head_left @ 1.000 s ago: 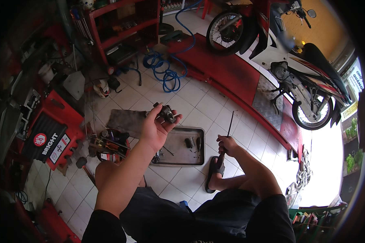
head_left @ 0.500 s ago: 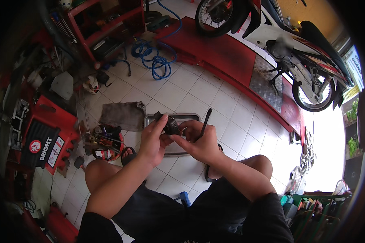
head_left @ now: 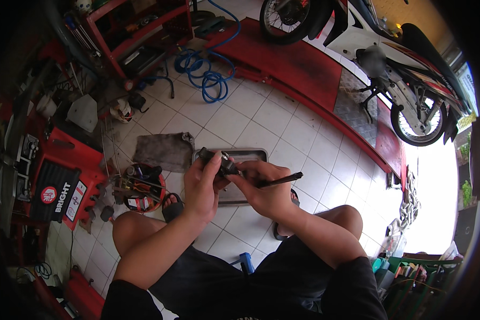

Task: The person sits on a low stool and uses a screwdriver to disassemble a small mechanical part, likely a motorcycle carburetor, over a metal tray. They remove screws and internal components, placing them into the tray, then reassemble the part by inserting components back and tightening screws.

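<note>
Above a shallow metal tray (head_left: 239,198), my left hand (head_left: 200,186) is wrapped round a small black mechanical part (head_left: 228,165), its thumb lying on top. The part's exact kind does not show. My right hand (head_left: 269,193) meets the part from the other side, with thumb and fingertips at its near right end. Tucked in the same hand is a slim dark rod-like tool (head_left: 287,180) that sticks out to the right; its tip is hidden. A grey cloth (head_left: 162,151) lies on the tiles left of the tray.
Left of my knee stands a red basket (head_left: 160,200) of tools and small items, beside a red machine (head_left: 82,160). A blue hose (head_left: 214,90) coils ahead. A motorcycle (head_left: 378,61) stands on a red lift platform (head_left: 298,69) to the right.
The rod-like tool has swung from pointing steeply up to lying nearly level, pointing right. My right hand has turned with it; both hands stay at the black part.
</note>
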Demonstrator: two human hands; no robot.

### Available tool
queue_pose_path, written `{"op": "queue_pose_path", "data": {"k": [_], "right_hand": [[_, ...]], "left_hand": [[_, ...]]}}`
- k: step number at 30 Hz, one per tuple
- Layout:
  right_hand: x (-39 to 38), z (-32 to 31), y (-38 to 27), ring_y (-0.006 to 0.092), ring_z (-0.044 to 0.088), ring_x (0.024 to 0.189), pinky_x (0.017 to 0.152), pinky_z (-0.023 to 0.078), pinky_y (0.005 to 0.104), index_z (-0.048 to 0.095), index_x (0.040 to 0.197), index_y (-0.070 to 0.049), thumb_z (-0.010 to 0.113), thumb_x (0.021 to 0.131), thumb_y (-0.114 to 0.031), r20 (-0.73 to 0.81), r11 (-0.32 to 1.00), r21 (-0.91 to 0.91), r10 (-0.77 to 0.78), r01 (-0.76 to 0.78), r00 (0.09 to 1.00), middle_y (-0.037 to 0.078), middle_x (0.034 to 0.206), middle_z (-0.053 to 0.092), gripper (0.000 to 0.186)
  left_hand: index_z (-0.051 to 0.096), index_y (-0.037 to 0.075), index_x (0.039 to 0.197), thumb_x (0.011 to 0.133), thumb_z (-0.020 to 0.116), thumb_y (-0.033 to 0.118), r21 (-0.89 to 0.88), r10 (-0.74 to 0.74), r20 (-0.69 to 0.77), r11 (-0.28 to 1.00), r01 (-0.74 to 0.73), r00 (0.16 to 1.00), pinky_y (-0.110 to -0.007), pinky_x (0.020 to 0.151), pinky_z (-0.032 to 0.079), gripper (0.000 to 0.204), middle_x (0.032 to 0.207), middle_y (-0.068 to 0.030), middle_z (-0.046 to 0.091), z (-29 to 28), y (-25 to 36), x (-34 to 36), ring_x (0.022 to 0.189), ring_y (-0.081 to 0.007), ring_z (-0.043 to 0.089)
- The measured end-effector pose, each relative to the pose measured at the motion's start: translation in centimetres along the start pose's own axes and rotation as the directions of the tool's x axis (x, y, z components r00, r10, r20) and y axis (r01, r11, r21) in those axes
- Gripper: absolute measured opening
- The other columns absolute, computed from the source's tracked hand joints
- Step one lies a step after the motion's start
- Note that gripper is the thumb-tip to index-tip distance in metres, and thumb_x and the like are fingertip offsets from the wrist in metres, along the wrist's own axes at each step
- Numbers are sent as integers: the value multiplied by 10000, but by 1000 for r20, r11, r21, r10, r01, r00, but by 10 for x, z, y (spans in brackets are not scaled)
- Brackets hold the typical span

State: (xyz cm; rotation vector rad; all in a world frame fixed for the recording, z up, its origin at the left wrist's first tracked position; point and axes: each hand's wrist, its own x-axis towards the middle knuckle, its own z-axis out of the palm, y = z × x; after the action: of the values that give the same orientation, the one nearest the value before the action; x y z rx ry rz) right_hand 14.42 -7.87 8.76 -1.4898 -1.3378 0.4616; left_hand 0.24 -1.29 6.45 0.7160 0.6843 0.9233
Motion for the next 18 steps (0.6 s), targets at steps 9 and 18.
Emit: {"op": "queue_pose_path", "data": {"k": [9,18], "right_hand": [[-1,-11,2,43,485,497,461,366,228,703,979,-26,851,818,-102,19,1000,-1,4,-4,1000,-10,586,561,232],[0,-27,23,64,446,490,437,322,264,667,1082,-35,772,906,-102,494,488,714,157,-502,855,-8,665,565,215]], "left_hand": [[579,6,1110,1035,574,307,-130,64,-91,989,-75,994,-327,848,616,310,1044,-134,674,-10,17,14,1007,-291,713],[608,-21,1096,1040,510,380,-378,-201,65,902,210,977,-376,974,590,416,1074,-180,676,-17,28,9,1108,-365,671]]}}
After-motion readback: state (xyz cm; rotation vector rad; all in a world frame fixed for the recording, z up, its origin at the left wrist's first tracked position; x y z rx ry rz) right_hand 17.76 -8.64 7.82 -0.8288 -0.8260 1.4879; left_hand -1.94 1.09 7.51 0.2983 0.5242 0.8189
